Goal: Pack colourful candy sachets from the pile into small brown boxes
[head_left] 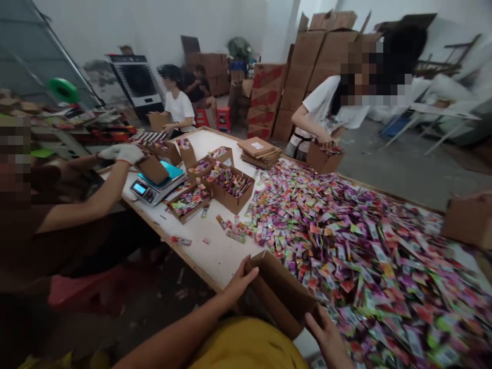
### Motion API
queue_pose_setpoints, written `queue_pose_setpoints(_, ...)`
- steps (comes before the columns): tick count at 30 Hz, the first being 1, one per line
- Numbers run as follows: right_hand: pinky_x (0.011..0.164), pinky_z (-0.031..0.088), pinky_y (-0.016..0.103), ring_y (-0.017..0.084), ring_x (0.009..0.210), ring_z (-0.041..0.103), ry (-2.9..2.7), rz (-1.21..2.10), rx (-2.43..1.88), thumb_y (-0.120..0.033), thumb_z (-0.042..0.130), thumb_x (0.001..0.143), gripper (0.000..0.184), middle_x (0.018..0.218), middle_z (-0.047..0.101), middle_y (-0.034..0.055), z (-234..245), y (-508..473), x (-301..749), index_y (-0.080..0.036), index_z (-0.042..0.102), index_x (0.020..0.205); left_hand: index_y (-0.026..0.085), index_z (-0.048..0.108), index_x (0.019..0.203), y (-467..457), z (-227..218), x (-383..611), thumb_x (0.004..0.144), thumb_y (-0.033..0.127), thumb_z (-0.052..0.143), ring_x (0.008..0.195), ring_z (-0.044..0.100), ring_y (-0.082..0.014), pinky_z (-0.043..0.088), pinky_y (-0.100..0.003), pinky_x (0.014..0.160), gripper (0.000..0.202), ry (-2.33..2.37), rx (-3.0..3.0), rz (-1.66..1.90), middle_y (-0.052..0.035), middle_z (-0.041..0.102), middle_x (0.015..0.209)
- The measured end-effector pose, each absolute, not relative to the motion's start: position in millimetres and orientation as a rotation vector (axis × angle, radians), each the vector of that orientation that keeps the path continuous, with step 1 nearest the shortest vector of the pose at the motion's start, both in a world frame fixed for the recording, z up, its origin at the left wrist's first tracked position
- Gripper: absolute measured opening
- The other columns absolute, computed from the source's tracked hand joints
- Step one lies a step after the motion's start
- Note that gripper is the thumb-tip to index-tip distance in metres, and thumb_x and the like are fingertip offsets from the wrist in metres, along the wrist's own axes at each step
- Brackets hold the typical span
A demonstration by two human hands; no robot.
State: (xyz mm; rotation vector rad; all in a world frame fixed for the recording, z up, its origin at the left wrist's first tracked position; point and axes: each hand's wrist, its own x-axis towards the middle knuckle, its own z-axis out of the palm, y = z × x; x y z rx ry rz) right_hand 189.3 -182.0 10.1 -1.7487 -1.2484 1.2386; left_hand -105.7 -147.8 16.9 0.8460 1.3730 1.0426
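An open, empty-looking cardboard box [282, 289] is tilted at the table's near edge, close to my body. My left hand [241, 282] grips its left end, thumb along the upper rim. At its right end my right hand [325, 328] holds the corner, with the thumb on the near side and the other fingers partly hidden. Just beyond the box spreads a large heap of small colourful sachets [346, 230], mostly purple, pink and green.
Filled boxes [232, 189] stand mid-table beside a digital scale [157, 182]. A co-worker's gloved hand [125, 152] is by a box on the scale. Flattened cardboard [259, 151] lies at the far edge. Across the table another person holds a box [325, 156].
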Motion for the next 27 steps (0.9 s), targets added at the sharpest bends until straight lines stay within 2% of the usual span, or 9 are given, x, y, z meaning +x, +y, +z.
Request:
queue_pose_setpoints(2,0.096,0.05,0.043,0.03,0.104,0.065,-1.242,1.25,-1.763,-0.058,0.068,0.066,0.056,0.103,0.072,0.0107,10,-182,188,-0.017,0.063,0.105,0.021,0.056,0.132,-145,20,-111,0.079,0.052,0.065,0.14,0.039,-0.0257,0.026,-0.041,0.119,0.061,1.334,1.035,1.078,-0.0106,0.047,0.149)
queue_pose_setpoints(5,0.084,0.052,0.043,0.029,0.084,0.066,-1.174,1.037,-1.916,-0.059,0.07,0.057,0.051,0.083,0.071,0.0084,2,-176,176,-0.019,0.059,0.086,0.022,0.071,0.11,-146,14,-120,0.077,0.045,0.069,0.132,0.048,-0.0267,0.031,-0.043,0.116,0.041,1.139,1.318,0.961,-0.0092,0.063,0.131)
queue_pose_setpoints(9,0.079,0.053,0.043,0.03,0.082,0.064,-1.237,0.843,-2.041,-0.053,0.08,0.041,0.062,0.082,0.069,0.0074,-13,-173,158,-0.02,0.055,0.086,0.022,0.075,0.086,-144,5,-121,0.073,0.039,0.074,0.133,0.044,-0.0281,0.036,-0.041,0.11,0.021,1.041,1.523,0.689,-0.0077,0.073,0.106)
queue_pose_setpoints(14,0.105,0.043,0.045,0.027,0.113,0.061,-1.529,1.058,-1.717,-0.032,0.06,0.067,0.043,0.112,0.071,0.0092,-2,-185,163,-0.021,0.068,0.108,0.017,0.065,0.088,-139,0,-98,0.072,0.038,0.072,0.105,0.056,-0.0246,0.047,-0.039,0.095,0.027,1.492,1.445,0.805,-0.0083,0.063,0.099)
queue_pose_setpoints(17,0.116,0.029,0.049,0.025,0.126,0.053,-1.639,1.298,-1.569,-0.03,0.055,0.073,0.04,0.123,0.068,0.0094,12,-189,180,-0.022,0.074,0.108,0.017,0.055,0.106,-140,-3,-91,0.068,0.032,0.075,0.109,0.053,-0.0243,0.047,-0.042,0.096,0.046,1.625,1.473,0.931,-0.0089,0.055,0.112)
queue_pose_setpoints(20,0.115,0.029,0.051,0.027,0.13,0.051,-1.638,1.512,-1.517,-0.038,0.06,0.079,0.043,0.134,0.061,0.0126,21,-188,187,-0.021,0.07,0.117,0.021,0.055,0.112,-138,4,-92,0.07,0.022,0.072,0.133,0.037,-0.0323,0.038,-0.057,0.105,0.045,1.616,1.732,0.746,-0.0123,0.044,0.137)
queue_pose_setpoints(23,0.112,0.036,0.049,0.028,0.131,0.051,-1.813,1.323,-1.659,-0.038,0.062,0.083,0.036,0.14,0.055,0.0162,22,-187,172,-0.018,0.073,0.111,0.025,0.063,0.099,-129,21,-91,0.076,0.017,0.066,0.144,0.02,-0.0399,0.019,-0.077,0.105,0.024,1.412,2.129,0.33,-0.0082,0.04,0.149)
queue_pose_setpoints(25,0.113,0.035,0.048,0.03,0.132,0.048,-2.085,1.051,-1.757,-0.027,0.062,0.083,0.027,0.139,0.054,0.0194,22,-189,154,-0.013,0.076,0.102,0.026,0.065,0.1,-122,29,-84,0.077,0.014,0.064,0.144,0.021,-0.0418,0.008,-0.084,0.1,0.026,1.243,2.3,0.133,-0.0083,0.043,0.149)
queue_pose_setpoints(27,0.115,0.031,0.046,0.032,0.134,0.045,-2.371,0.827,-1.779,-0.019,0.06,0.083,0.027,0.138,0.053,0.0235,25,-192,137,-0.007,0.075,0.103,0.025,0.063,0.109,-117,31,-75,0.078,0.011,0.06,0.143,0.028,-0.0391,0.005,-0.083,0.102,0.034,1.057,2.398,0.0,-0.0103,0.047,0.148)
